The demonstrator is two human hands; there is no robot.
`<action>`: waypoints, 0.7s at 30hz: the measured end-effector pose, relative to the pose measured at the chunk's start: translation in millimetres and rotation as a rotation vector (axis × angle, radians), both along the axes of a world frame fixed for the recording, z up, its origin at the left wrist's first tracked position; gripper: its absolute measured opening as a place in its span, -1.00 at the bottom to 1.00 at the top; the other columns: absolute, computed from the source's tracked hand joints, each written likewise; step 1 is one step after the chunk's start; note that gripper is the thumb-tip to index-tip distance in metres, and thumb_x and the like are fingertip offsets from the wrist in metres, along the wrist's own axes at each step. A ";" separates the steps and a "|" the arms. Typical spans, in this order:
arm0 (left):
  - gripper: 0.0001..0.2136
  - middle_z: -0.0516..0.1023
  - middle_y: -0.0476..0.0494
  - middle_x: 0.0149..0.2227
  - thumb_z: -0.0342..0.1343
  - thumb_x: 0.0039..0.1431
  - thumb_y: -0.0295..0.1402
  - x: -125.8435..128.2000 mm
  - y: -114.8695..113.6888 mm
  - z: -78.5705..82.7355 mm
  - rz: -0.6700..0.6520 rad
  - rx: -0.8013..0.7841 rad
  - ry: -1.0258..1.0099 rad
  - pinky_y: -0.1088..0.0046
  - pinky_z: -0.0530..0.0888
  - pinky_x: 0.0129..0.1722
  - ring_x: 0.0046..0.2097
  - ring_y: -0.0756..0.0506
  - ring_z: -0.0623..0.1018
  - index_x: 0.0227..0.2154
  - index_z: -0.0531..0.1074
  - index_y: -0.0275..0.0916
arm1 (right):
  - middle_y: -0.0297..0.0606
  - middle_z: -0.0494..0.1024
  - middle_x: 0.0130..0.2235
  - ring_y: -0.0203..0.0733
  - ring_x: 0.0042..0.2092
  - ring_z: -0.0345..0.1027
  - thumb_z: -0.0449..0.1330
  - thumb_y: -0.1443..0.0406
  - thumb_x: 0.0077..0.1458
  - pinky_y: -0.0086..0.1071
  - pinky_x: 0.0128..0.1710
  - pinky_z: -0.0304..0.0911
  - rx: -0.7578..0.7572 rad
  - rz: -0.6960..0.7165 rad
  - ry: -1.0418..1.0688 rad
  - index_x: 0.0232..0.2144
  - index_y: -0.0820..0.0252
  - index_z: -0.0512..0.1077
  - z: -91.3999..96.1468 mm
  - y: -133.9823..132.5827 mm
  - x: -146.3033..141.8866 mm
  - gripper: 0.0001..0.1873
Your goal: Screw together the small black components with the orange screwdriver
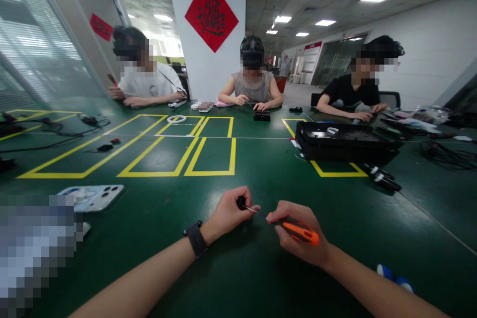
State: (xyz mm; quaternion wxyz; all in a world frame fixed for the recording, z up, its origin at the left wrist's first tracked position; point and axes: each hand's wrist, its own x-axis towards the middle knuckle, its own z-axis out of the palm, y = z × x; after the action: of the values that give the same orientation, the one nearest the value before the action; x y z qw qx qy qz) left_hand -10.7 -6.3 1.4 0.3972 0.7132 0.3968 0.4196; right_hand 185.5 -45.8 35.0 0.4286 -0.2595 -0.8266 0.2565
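Glossy tabletop (156, 218) beneath slender-shafted screwdriver (302, 233)

- Screwdriver handle (301, 232) was orange with dark panels.
- Small part (241, 201) was black.
- Wristband (197, 240) was dark grey.
- Desk (156, 218) was green, crossed by yellow rectangular outlines (210, 173).
- Tray (346, 152) was black.
- Ring (176, 122) was white.
- Diamond sign (211, 32) was red with dark characters.
- Two rounded items (384, 272) were blue and white.
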 end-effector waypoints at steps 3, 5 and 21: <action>-0.77 0.29 0.07 -0.57 0.16 -0.09 -0.36 0.3 0.6 -0.4 0.001 0.006 -0.007 0.60 0.26 -0.49 -0.52 0.10 0.27 -0.60 0.19 -0.28 | -0.32 0.38 -0.44 -0.33 -0.45 0.23 0.08 0.45 -0.08 -0.44 -0.44 0.16 -0.020 0.022 -0.001 -0.32 0.19 0.36 -0.2 0.4 -0.5 -0.79; -0.77 0.29 0.07 -0.57 0.15 -0.07 -0.34 0.2 1.4 -0.8 0.014 0.013 0.007 0.60 0.25 -0.50 -0.52 0.09 0.27 -0.61 0.18 -0.28 | -0.32 0.37 -0.43 -0.33 -0.45 0.22 0.08 0.46 -0.08 -0.43 -0.44 0.15 -0.029 0.032 -0.008 -0.31 0.18 0.36 -1.0 0.9 -0.4 -0.77; -0.79 0.29 0.05 -0.54 0.15 -0.09 -0.38 0.0 -1.0 2.3 0.012 0.036 0.008 0.58 0.26 -0.47 -0.49 0.08 0.28 -0.59 0.19 -0.28 | -0.34 0.34 -0.45 -0.34 -0.46 0.21 0.08 0.43 -0.04 -0.45 -0.45 0.15 -0.132 0.031 -0.004 -0.35 0.19 0.35 -1.7 0.5 2.1 -0.85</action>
State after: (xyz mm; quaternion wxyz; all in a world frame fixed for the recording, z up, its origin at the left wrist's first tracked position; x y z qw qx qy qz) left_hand -10.6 -7.2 3.7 0.3800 0.7196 0.3952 0.4262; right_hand 187.6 -45.3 33.3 0.4048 -0.2750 -0.8126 0.3165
